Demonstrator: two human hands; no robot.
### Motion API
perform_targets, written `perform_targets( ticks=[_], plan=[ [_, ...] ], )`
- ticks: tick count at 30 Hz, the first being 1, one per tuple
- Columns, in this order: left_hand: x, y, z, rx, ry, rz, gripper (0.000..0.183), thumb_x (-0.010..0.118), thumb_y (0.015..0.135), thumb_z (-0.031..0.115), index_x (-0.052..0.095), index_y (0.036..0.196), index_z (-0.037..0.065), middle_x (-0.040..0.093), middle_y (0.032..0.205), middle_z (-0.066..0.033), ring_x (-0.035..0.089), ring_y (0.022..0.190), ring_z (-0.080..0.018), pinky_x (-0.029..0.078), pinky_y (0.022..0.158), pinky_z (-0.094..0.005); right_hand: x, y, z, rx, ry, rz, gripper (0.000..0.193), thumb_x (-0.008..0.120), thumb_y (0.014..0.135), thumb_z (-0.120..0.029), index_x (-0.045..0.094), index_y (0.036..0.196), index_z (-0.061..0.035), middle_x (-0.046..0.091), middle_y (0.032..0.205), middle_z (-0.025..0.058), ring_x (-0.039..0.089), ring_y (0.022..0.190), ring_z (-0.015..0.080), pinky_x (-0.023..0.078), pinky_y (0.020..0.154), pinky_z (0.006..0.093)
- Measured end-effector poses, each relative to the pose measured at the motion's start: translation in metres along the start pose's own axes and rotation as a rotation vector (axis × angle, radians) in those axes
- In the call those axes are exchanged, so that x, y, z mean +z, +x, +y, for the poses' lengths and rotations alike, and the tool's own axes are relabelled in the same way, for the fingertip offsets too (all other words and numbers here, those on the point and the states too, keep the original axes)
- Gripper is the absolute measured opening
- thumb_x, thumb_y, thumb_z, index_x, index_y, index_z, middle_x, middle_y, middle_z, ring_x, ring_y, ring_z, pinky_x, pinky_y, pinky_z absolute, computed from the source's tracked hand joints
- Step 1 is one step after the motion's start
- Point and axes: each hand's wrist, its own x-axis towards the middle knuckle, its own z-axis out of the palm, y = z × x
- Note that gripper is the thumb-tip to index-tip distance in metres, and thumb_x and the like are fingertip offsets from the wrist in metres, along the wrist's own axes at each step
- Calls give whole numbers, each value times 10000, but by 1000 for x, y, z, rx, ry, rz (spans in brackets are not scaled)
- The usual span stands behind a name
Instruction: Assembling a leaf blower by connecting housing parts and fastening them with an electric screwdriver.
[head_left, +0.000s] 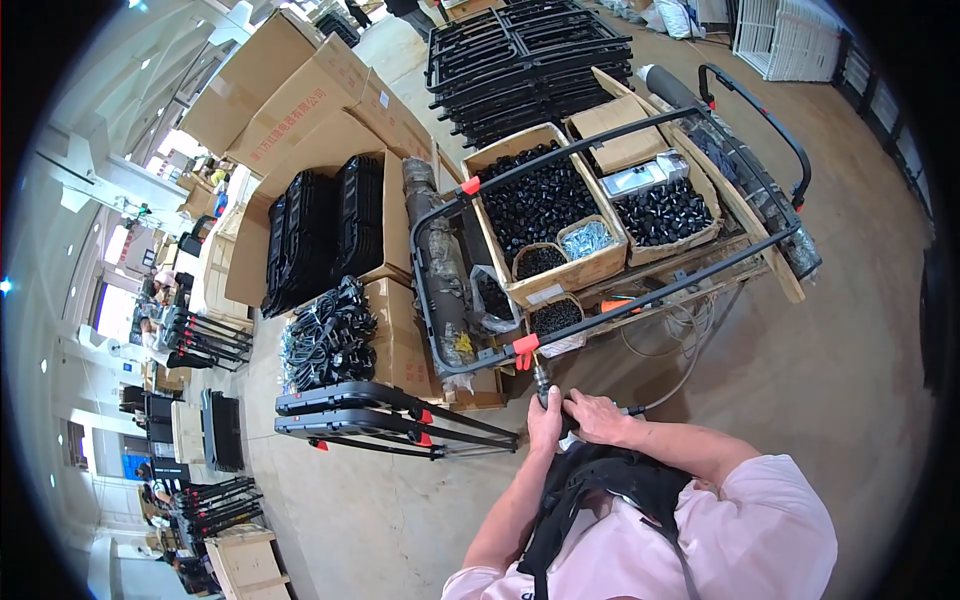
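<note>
Both hands are together in front of my body, around a dark pneumatic screwdriver (542,378). My left hand (545,422) is closed round its front part. Behind it, my right hand (597,417) is closed on the tool's body, partly hidden by the fingers. The bit points away from me at a red plastic joint (525,345) on the near corner of a black tubular frame (640,303); I cannot tell whether it touches a screw. This frame lies across two padded rolls and the boxes between them. An air hose (680,385) curves off right of the tool.
Open boxes hold black plastic parts (535,195) and silvery screws (588,239). To the left are a bundle of black cables (335,335), folded black frames (370,410) and a large carton (290,100). More black frames (525,60) are stacked behind. Other people work far left.
</note>
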Motion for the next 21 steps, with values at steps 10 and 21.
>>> perform_targets(
  ticks=[10, 21],
  plan=[
    [-14, -11, -1, -65, 21, -151, 491, 653, 1031, 486, 628, 1120, 3, 676, 1004, -109, 600, 934, -186, 513, 850, -391, 13, -11, -5, 48, -20, 53, 457, 795, 771, -134, 600, 1168, -20, 569, 1160, 193, 664, 1096, 405, 573, 879, 519],
    [39, 37, 41, 56, 694, -764, 591, 557, 1031, 551, 656, 1315, 43, 699, 1274, -274, 661, 1225, -413, 514, 1017, -457, -17, -70, 33, 349, -33, 88, 490, 726, 747, -189, 612, 1201, -44, 610, 1129, 198, 673, 1084, 398, 566, 912, 519]
  ],
)
